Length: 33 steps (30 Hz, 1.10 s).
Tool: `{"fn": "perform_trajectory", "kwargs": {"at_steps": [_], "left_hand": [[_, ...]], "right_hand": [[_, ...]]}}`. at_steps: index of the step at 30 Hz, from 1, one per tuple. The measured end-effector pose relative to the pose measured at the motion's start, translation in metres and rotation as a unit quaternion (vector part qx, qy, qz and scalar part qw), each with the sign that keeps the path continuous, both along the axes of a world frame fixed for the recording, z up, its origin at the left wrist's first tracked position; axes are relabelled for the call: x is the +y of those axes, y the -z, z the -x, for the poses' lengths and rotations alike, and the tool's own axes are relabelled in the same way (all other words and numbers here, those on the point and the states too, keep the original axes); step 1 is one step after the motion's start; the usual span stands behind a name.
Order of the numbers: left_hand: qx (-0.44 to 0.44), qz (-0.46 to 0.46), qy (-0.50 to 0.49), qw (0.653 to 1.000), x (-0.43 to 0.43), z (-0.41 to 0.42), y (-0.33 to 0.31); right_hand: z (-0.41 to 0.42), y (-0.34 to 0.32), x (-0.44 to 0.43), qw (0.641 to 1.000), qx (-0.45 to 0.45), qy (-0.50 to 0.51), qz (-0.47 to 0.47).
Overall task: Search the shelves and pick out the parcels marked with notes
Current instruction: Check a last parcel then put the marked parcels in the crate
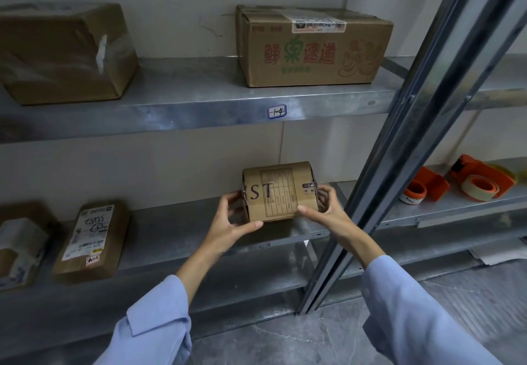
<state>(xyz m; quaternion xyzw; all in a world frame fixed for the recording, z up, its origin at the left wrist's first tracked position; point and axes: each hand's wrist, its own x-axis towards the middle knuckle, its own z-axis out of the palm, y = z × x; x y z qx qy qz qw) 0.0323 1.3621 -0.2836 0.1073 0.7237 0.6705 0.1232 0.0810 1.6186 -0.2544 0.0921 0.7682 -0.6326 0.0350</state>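
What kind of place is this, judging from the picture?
Likely a parcel storeroom or courier depot: taped cardboard boxes on tagged metal shelves, a parcel with a shipping label, and orange tape dispensers. The left hand and right hand hold a small box.

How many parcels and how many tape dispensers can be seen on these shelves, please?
Parcels: 5, the leftmost cut off by the frame edge
Orange tape dispensers: 2
Total: 7

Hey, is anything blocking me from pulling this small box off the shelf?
Nothing visible does. The left hand and right hand grip the small cardboard box; the metal upright stands right of them, not in front.
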Motion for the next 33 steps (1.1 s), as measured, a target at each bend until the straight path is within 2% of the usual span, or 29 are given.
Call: {"fn": "perform_trajectory", "kwargs": {"at_steps": [4,12,19,28,33], "left_hand": [[-0.012,0.022,0.0,1.0,0.005,-0.001,0.006],[0.054,0.083,-0.02,0.995,0.02,0.001,0.023],[0.059,0.085,-0.051,0.993,0.039,0.0,0.038],[0.109,0.147,-0.032,0.983,0.048,-0.004,0.055],[0.125,0.164,-0.038,0.978,0.048,-0.008,0.058]], "right_hand": [[-0.001,0.001,0.004,1.0,0.007,0.007,-0.019],[0.0,0.019,0.009,0.996,0.013,-0.008,-0.083],[0.003,0.04,0.02,0.998,0.007,-0.003,-0.055],[0.003,0.063,0.029,0.991,0.045,0.022,-0.121],[0.002,0.072,0.031,0.991,0.048,0.027,-0.124]]}}
